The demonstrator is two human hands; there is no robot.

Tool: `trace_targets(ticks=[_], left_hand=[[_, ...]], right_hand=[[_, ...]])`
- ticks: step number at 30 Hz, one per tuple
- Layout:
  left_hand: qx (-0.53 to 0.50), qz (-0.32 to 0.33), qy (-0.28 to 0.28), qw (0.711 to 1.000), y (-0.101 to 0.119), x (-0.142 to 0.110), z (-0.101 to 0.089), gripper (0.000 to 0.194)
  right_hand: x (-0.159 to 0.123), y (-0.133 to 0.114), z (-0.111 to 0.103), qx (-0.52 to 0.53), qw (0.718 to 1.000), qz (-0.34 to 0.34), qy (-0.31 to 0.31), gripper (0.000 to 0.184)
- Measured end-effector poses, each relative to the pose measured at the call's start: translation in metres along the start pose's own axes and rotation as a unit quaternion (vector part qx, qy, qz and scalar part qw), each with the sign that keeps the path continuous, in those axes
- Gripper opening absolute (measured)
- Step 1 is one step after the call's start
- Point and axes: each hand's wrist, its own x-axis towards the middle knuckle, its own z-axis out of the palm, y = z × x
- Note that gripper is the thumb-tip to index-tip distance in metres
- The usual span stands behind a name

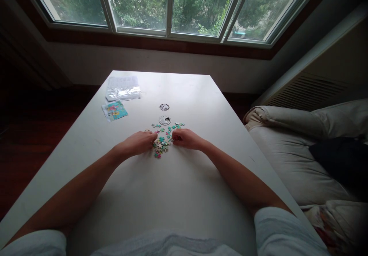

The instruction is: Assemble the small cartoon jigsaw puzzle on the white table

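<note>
A small heap of jigsaw puzzle pieces (161, 144), teal, pink and pale, lies on the white table (172, 187). More loose pieces are spread just beyond it. At the heap's left edge is my left hand (140, 141), its fingers curled in against the pieces. On the other side my right hand (185, 138) is closed too, fingertips bent down at the pieces. Whatever sits between the fingers of either hand is too small or hidden to make out. Past the pieces lie a round silver-grey disc (165, 120) and a smaller round disc (164, 107).
Toward the table's far left lie a clear plastic bag (123, 88) and a colourful picture card (115, 110). A pale sofa (293, 160) with a dark cloth (342, 165) stands along the right side. Windows (140, 6) rise behind the table's far edge.
</note>
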Motion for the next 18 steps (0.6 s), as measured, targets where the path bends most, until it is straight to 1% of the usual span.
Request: trace_targets(ticks=[1,3,4,6,9,12,15,18], left_hand=[[0.001,0.001,0.001,1.0,-0.001,0.001,0.001,0.02],[0.004,0.004,0.011,1.0,-0.003,0.002,0.004,0.021],[0.002,0.006,0.017,1.0,-0.003,0.003,0.004,0.021],[-0.006,0.011,0.026,1.0,-0.004,0.003,0.005,0.019],[-0.02,0.023,0.031,0.999,-0.005,0.002,0.001,0.013],[-0.037,0.029,0.05,0.998,-0.007,0.002,-0.004,0.013],[-0.053,0.012,0.092,0.994,-0.016,0.007,-0.004,0.016],[-0.086,-0.005,0.144,0.986,-0.033,0.016,0.004,0.017]], right_hand=[[0.001,0.004,0.001,0.032,0.999,-0.006,0.008,0.004],[0.003,0.011,0.003,0.095,0.994,-0.004,0.047,0.011],[0.004,0.014,0.004,0.112,0.991,0.002,0.076,0.014],[0.005,0.021,0.005,0.115,0.984,0.021,0.135,0.017],[0.005,0.03,0.005,0.07,0.976,0.048,0.201,0.02],[0.004,0.038,0.003,-0.001,0.966,0.085,0.243,0.025],[0.003,0.047,0.0,-0.074,0.953,0.13,0.262,0.027],[0.001,0.058,-0.004,-0.137,0.939,0.176,0.261,0.026]])
